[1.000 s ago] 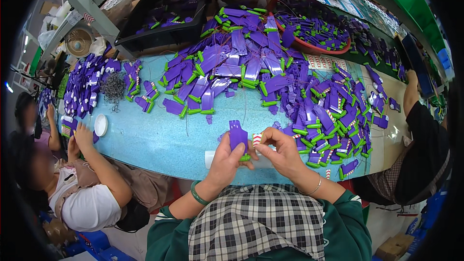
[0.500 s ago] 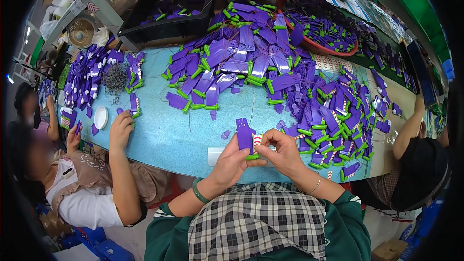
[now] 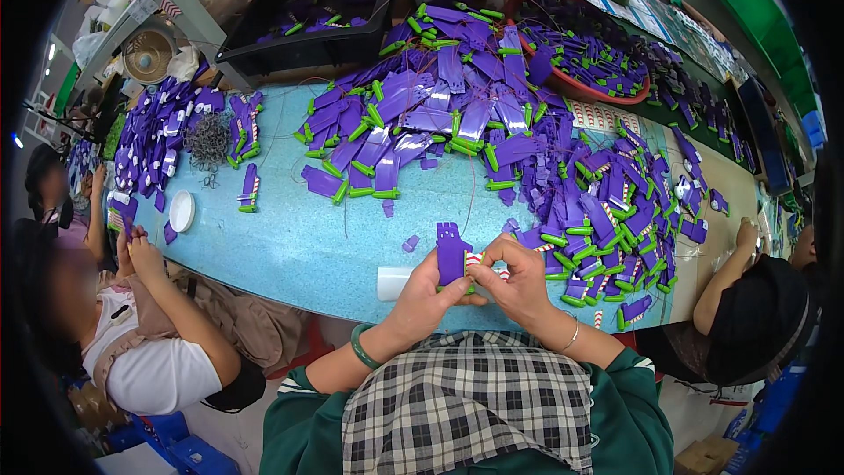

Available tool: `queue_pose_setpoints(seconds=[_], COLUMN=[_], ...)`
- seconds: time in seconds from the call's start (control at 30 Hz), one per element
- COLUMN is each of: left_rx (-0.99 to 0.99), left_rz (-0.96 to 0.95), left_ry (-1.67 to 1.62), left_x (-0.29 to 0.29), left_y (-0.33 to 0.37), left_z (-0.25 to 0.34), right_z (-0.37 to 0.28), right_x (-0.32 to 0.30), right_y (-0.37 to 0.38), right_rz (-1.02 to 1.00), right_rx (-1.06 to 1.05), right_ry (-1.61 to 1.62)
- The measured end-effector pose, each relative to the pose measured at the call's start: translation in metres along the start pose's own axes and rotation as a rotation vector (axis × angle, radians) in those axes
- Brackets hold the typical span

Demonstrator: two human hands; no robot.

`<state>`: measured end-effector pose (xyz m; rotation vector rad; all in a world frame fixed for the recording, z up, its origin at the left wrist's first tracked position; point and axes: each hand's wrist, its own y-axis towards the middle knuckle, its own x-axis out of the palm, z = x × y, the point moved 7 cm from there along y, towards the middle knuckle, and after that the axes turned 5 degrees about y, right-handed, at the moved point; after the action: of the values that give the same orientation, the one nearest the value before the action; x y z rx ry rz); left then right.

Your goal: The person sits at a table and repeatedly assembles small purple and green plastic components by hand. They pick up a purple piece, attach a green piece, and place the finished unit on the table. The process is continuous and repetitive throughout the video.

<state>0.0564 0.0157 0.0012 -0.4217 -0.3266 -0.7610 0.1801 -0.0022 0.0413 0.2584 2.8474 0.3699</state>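
In front of me, close to the table's near edge, my left hand (image 3: 420,297) grips a flat purple plastic piece (image 3: 453,255) with notched tabs on top and a green part at its lower end. The thumb lies across its lower face. My right hand (image 3: 519,280) pinches a red-and-white striped strip (image 3: 475,259) at the purple piece's right edge. How far the strip is stuck down is hidden by my fingers. A white cylinder (image 3: 393,284) lies just left of my left hand.
A large heap of purple-and-green pieces (image 3: 422,114) covers the table's far middle; striped ones (image 3: 615,220) pile up at right. A black tray (image 3: 308,53) and red basin (image 3: 615,98) stand behind. Co-workers sit left (image 3: 158,352) and right (image 3: 756,317). A white cup (image 3: 182,211) stands left.
The purple piece and my fingers have shifted slightly right and down. The left co-worker's hand has drawn back from a striped piece on the table. The right co-worker's arm has moved lower.
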Motion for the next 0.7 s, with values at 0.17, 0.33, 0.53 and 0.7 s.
queue_pose_setpoints(seconds=[0.17,0.33,0.53,0.7], left_rx=[0.076,0.096,-0.129,-0.354], left_rz=[-0.049,-0.073,-0.255,-0.59], left_ry=[0.011,0.006,-0.302,-0.597], left_x=[0.005,0.007,0.02,0.033], left_y=[-0.003,-0.008,-0.007,-0.009], left_z=[0.006,0.007,-0.009,-0.041], right_z=[-0.016,-0.009,0.002,0.007], right_x=[-0.003,0.002,0.025,0.03], right_y=[0.001,0.006,0.005,0.001], right_rz=[0.035,-0.108,-0.433,-0.418], right_rx=[-0.164,-0.073,0.133,0.285], right_ry=[-0.107,-0.107,0.008,0.387])
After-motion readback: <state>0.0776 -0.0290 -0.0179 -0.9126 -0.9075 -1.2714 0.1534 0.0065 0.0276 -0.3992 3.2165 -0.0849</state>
